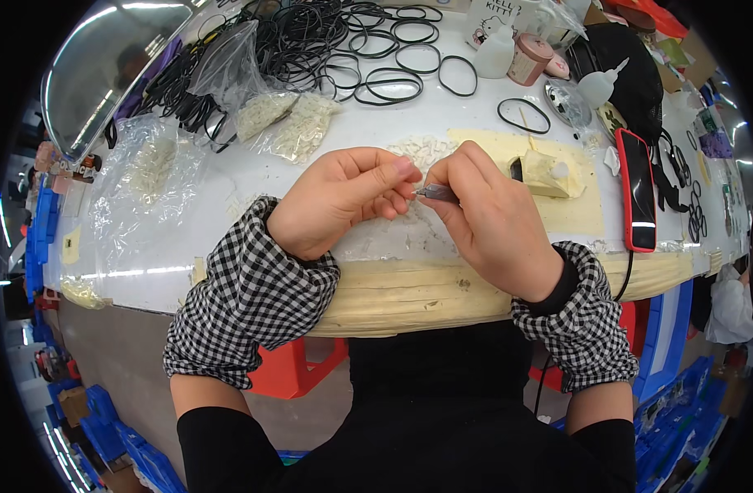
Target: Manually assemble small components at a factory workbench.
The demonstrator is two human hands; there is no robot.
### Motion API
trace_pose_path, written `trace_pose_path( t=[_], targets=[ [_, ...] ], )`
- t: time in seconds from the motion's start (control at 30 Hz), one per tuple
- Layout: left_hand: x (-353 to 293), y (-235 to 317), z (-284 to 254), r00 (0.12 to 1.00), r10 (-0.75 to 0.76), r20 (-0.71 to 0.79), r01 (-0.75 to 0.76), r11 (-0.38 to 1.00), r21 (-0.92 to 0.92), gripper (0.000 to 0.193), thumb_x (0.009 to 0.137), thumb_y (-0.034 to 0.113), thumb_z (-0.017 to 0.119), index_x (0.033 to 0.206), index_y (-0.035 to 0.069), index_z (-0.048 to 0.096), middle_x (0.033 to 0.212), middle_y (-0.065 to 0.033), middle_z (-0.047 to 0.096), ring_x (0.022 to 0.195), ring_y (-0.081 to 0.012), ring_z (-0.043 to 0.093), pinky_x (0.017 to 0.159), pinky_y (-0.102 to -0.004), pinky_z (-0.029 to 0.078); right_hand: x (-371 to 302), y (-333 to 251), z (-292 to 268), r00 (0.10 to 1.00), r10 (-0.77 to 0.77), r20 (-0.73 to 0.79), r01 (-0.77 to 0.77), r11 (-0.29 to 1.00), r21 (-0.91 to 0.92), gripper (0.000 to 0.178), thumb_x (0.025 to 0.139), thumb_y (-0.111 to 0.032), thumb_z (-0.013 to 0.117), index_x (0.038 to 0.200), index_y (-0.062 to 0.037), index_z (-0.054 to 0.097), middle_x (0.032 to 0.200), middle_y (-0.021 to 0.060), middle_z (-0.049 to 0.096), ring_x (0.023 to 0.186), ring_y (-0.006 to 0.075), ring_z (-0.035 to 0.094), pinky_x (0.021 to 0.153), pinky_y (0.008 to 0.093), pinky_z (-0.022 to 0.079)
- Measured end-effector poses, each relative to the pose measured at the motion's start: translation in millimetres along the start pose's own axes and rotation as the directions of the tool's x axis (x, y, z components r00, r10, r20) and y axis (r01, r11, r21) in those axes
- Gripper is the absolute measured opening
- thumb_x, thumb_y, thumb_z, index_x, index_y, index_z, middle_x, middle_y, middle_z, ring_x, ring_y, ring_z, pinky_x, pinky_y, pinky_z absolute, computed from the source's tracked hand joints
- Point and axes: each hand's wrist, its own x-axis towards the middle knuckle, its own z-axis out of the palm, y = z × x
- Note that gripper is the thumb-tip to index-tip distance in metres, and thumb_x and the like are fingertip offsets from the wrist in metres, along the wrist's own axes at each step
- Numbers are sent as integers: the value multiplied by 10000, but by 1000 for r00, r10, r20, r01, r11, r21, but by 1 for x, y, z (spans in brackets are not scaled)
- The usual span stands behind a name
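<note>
My left hand (335, 201) rests on the white table (187, 238), fingers curled, thumb and forefinger pinched at a tiny piece I cannot make out. My right hand (491, 218) grips thin grey metal tweezers (436, 193) whose tip meets the left fingertips. Both wrists wear black-and-white checked sleeve covers. A small heap of pale little parts (421, 150) lies just beyond the fingers, on the table.
Black rubber rings (376, 57) are spread at the back. Plastic bags of pale parts (298, 123) lie at back left. A red-cased phone (637, 189) lies right, beside a yellowish pad with a small block (549, 172). Bottles (508, 49) stand at the back. Masking tape covers the near table edge (426, 292).
</note>
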Motion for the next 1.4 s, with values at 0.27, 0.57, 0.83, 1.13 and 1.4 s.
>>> trace_pose_path(
  t=[0.27, 0.57, 0.83, 1.13, 1.4],
  targets=[
    [-1, -1, -3, 978, -13, 209, 48, 985, -168, 201, 931, 163, 541, 993, -19, 601, 862, -47, 635, 705, -55, 574, 634, -157, 479, 1, 0, -1, 992, -4, -128, 26, 986, 167, 214, 715, 1, 650, 901, -38, 552, 834, 78, 513, 643, 236, 576, 517, 316, 463],
    [1, -3, 3, 988, 121, 96, -108, 985, -134, 214, 952, 153, 492, 1045, -23, 570, 873, -8, 582, 647, -16, 445, 562, -136, 371, 4, -2, 2, 972, -31, -234, 71, 984, 165, 223, 724, 64, 680, 930, -5, 626, 824, 73, 554, 694, 131, 561, 528, 228, 462],
    [3, -9, 6, 980, 112, 167, -74, 973, -218, 225, 941, 184, 512, 1031, -12, 575, 863, -7, 572, 652, -44, 375, 609, -181, 346, 3, 0, 5, 961, -43, -272, 84, 986, 141, 237, 717, 69, 681, 938, -6, 642, 817, 72, 567, 703, 140, 587, 547, 231, 487],
    [1, -8, 6, 984, 140, 107, -115, 971, -210, 199, 936, 175, 532, 997, 2, 608, 787, 21, 541, 658, -33, 410, 580, -164, 349, 3, -3, 4, 957, -62, -282, 109, 982, 153, 308, 713, 83, 662, 1006, -11, 651, 819, 74, 569, 687, 134, 585, 513, 223, 474],
    [1, -10, 6, 978, 160, 137, -127, 966, -223, 197, 952, 192, 505, 980, 10, 577, 772, 16, 530, 625, -29, 396, 537, -158, 329, 3, 0, 5, 949, -91, -301, 135, 982, 129, 441, 647, 8, 674, 1077, -86, 646, 800, 57, 557, 617, 182, 577, 511, 276, 475]
  ],
)
